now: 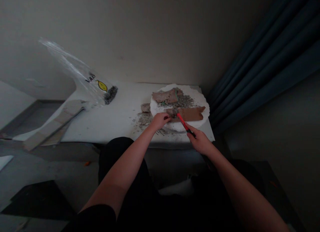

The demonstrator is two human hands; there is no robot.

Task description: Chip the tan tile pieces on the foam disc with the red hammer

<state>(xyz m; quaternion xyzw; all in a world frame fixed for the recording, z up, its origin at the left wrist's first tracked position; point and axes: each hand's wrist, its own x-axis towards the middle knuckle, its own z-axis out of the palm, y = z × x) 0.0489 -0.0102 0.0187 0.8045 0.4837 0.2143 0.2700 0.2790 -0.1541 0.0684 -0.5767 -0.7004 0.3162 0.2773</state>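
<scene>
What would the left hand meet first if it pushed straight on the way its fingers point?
Probably the hammer head, just past the left hand, then the brown strip on the white block; depth is unclear.

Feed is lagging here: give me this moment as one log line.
right hand: grips red-handled hammer | left hand: steadies small fragment | hammer head on fragment | support: white round block | rubble around

a clear plastic bag point(82, 76) lies left, dark blue curtain point(265, 58) hangs right.
</scene>
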